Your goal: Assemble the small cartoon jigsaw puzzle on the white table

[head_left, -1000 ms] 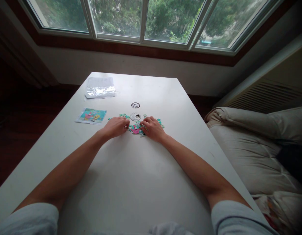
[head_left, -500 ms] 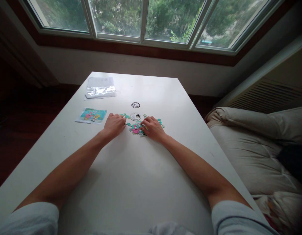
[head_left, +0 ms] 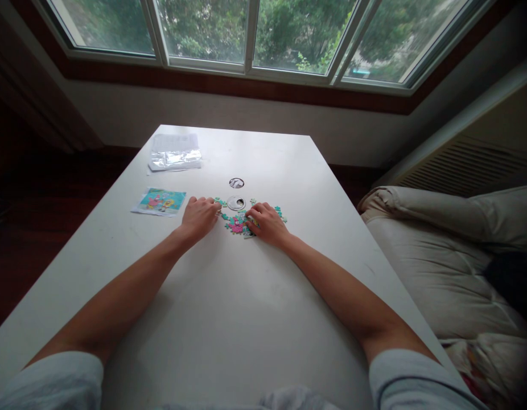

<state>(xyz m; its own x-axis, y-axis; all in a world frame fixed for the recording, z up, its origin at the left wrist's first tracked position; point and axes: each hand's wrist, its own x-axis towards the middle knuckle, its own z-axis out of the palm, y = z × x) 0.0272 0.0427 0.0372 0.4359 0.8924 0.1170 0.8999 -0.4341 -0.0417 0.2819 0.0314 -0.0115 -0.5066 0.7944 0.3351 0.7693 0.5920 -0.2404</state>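
Observation:
Small jigsaw puzzle pieces [head_left: 235, 225], mostly pink and teal, lie in a cluster on the white table [head_left: 229, 319]. My right hand [head_left: 267, 224] rests over the right part of the cluster, fingers bent down onto the pieces; what is under the fingertips is hidden. At the cluster's left edge is my left hand [head_left: 201, 217], its fingers curled together by the loose teal pieces [head_left: 221, 202]. Whether a piece is between those fingers is too small to tell. More teal pieces [head_left: 281, 213] lie beyond my right hand.
A colourful cartoon picture sheet [head_left: 161, 202] lies left of my left hand. Farther back is a clear plastic packet [head_left: 175, 152] with paper. Two round dark-and-silver discs [head_left: 237, 183] sit beyond the puzzle. A beige sofa [head_left: 434, 267] stands along the right side, windows ahead.
My left hand's fingers have shifted very slightly by the teal pieces. My right hand stays in place on the cluster.

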